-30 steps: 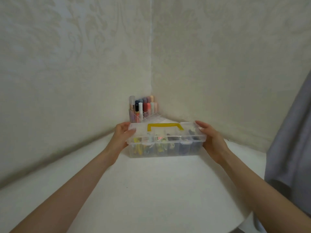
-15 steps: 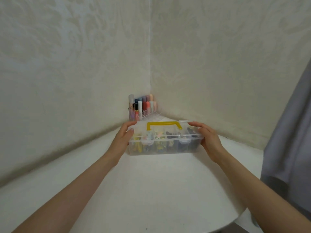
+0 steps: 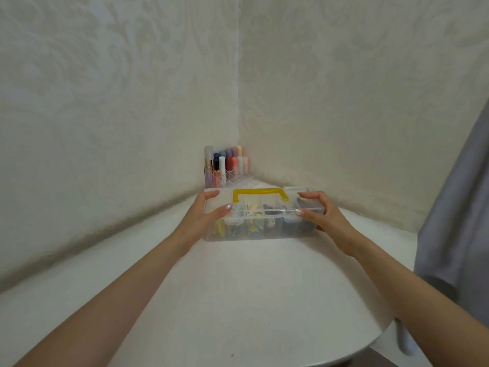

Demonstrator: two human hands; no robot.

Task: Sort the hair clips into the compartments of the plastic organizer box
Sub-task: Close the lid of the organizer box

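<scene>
The plastic organizer box is sitting on the white bench near the wall corner, lid down; the left hand and right hand are gripping its two ends, fingers curling over the lid, thumbs pressing its front edge; colourful hair clips are showing through the clear compartments.

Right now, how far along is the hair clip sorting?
Done: coloured hair clips lie in the organizer box compartments, and its lid looks lowered. In hand: the left hand and right hand grip the box's ends, thumbs by the front latches. Left: probably snapping those latches; whether they are closed I cannot tell.
</scene>
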